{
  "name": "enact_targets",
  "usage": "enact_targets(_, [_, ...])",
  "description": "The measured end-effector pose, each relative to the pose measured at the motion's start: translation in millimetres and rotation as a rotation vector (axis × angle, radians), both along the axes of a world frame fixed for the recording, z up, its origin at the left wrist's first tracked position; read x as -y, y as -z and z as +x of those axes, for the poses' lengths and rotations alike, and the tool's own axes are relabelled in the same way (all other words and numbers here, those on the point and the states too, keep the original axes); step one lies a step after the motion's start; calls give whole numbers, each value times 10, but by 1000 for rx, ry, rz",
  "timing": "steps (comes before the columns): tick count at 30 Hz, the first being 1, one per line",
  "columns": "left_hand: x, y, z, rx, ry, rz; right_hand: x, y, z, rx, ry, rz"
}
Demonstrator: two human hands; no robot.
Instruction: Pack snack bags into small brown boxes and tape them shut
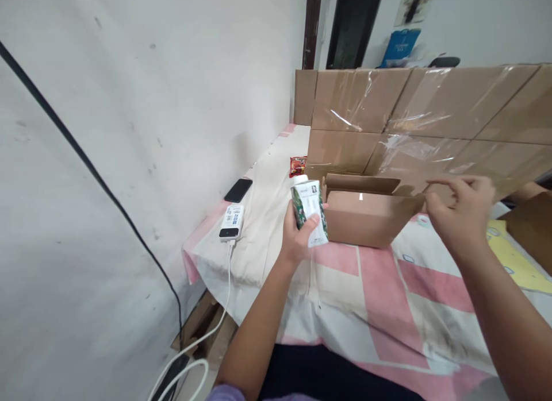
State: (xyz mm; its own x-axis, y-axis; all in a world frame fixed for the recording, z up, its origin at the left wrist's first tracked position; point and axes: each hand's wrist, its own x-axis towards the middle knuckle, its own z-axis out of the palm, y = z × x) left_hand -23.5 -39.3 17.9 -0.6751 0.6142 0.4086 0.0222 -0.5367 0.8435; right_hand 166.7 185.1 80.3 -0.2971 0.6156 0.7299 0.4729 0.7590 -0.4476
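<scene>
A small white and green drink carton (311, 214) with a white cap is gripped in my left hand (297, 234), tilted a little, in front of the left end of an open cardboard box (362, 223). The box sits on the cloth with its flaps up, and its inside is mostly hidden from this angle. At the box's upper right corner is my right hand (461, 214), thumb and index finger pinched together on the cardboard edge.
Taped cardboard cartons (357, 99) form a wall behind the box. A red packet (297, 166), a phone (238, 190) and a white power bank (232, 222) with a cable lie leftward on the pink-and-white cloth (340, 286). Yellow cloth (513, 257) and another cardboard piece (532, 228) are at right.
</scene>
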Motion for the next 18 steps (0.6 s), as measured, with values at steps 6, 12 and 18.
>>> enact_targets(6, [94,41,276,-431,-288,-160,1110,86,-375,220,-749,-256])
enact_targets(12, [343,177,87,-999,-438,-395,1353,608,-561,-53,-817,-563])
enact_targets(18, [825,644,-1060,-709,-751,-1435,992,832,-406,-99,-936,-565])
